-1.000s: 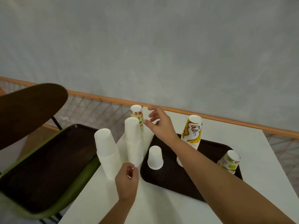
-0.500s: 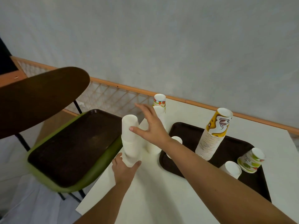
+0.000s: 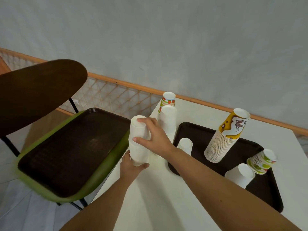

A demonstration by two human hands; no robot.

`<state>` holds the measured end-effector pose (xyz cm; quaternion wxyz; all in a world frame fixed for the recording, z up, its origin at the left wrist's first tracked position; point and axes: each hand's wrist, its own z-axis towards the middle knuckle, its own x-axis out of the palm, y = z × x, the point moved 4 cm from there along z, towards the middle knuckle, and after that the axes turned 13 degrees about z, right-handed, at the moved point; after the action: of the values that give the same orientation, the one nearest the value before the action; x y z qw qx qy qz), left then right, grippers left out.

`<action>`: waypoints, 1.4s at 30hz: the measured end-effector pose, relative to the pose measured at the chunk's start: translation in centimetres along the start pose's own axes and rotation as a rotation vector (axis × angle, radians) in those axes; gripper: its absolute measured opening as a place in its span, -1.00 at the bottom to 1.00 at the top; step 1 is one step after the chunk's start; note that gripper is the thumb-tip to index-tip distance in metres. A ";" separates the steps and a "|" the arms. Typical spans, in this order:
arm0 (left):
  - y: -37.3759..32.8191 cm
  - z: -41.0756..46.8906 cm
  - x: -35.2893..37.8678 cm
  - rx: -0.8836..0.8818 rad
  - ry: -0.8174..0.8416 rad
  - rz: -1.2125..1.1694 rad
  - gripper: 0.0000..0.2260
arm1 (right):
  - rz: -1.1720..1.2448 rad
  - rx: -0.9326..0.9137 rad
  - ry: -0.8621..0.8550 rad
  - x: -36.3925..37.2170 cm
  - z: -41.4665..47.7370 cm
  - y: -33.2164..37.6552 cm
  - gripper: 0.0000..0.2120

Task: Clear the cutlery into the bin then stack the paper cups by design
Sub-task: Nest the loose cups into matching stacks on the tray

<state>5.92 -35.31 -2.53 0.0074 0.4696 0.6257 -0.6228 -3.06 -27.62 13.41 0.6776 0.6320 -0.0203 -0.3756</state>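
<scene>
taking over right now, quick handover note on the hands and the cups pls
Left hand grips the base of the white stack at the table's left edge. Right hand grips its upper part.
A second white stack and an orange-printed stack stand just behind it.
On the brown tray: tall yellow stack, small white cup, near white cup, tilted green-printed cup.
Done: no cutlery in view; most cups are stacked by design.
Left: move both loose white cups onto a white stack and place the green-printed cup.
</scene>
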 end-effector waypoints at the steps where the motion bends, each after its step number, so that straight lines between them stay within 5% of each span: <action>1: -0.1 0.0 0.0 0.017 0.000 -0.009 -0.16 | 0.006 0.006 -0.002 0.0 -0.2 -0.1 -0.43; 27: -0.1 -3.4 -0.6 0.073 0.046 -0.123 -0.22 | 0.185 0.043 -0.139 0.7 -0.8 1.0 -0.49; 34: -2.3 -5.7 -0.3 0.128 0.119 -0.074 -0.26 | 0.198 0.101 -0.173 -1.2 -2.7 1.9 -0.20; 42: -5.5 -8.2 1.7 0.231 0.229 -0.067 -0.25 | 0.155 0.221 -0.185 -4.8 -5.3 1.9 -0.35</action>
<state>6.37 -26.69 2.54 -0.1387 0.5142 0.5618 -0.6330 -2.93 -20.78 16.13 0.6260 0.6620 -0.1724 -0.3743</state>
